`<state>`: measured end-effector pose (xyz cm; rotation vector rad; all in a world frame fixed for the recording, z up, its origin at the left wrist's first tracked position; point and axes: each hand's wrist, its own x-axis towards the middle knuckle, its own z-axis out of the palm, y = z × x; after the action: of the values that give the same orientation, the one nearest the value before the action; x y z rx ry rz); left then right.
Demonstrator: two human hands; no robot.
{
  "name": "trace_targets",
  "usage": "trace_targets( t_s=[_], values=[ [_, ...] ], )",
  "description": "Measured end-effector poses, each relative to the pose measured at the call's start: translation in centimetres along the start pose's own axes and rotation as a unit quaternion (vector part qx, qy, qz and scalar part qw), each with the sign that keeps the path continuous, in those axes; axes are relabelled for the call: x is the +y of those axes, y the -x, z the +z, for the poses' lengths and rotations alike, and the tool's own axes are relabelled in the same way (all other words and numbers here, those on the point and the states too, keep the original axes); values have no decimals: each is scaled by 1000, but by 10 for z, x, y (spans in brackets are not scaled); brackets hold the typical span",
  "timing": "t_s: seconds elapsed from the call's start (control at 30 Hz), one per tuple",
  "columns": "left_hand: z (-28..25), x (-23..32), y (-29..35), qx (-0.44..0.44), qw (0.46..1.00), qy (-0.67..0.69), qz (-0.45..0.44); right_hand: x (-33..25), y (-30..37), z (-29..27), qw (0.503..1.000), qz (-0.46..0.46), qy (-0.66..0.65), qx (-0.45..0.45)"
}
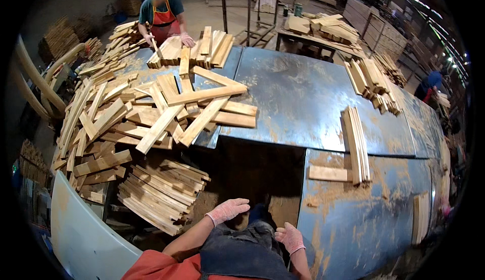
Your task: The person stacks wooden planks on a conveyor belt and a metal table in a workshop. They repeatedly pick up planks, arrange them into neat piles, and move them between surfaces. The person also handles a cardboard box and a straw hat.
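Note:
My left hand (228, 212), in a pale knitted glove, hangs in front of my dark apron (242, 252). Its fingers stretch out to the right and hold nothing. Just left of it, below table height, lies a stack of wooden strips (159, 194), apart from the hand. My right hand (291, 238), gloved the same way, is at the apron's right side beside the near blue table panel (348, 219). The fingers there are loosely bent with a gap at the thumb, and nothing shows in them. On that panel lie a short board (329, 173) and a bundle of long strips (357, 143).
A jumbled heap of wooden pieces (126, 113) covers the table's left side. Across it, a co-worker (162, 14) in a red apron handles a row of boards (172, 50). More strips (374, 85) sit at the far right. A dark gap (257, 171) opens between the table panels before me.

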<state>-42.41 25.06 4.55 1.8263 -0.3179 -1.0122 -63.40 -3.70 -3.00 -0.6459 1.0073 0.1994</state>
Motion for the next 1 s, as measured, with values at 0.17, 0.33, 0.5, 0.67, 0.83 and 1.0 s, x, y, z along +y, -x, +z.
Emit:
trace_targets(
  t_s=[0.17,0.33,0.5,0.67,0.83,1.0],
  values=[
    [-30,21,-73,72,996,32,-42,-99,-91,32,999,18,3,-33],
    [-64,81,-137,121,988,86,-37,-194,-218,32,959,36,-7,-283],
    [-91,106,-176,166,957,228,-60,-290,-200,154,971,-28,224,-78],
    [-127,92,-213,187,898,398,-28,-330,-237,222,966,5,235,-113],
    [-219,112,-277,256,876,407,49,-352,-311,270,957,64,258,-116],
    [-353,122,-371,362,899,243,39,-397,-359,360,944,57,312,-89]
  ],
)
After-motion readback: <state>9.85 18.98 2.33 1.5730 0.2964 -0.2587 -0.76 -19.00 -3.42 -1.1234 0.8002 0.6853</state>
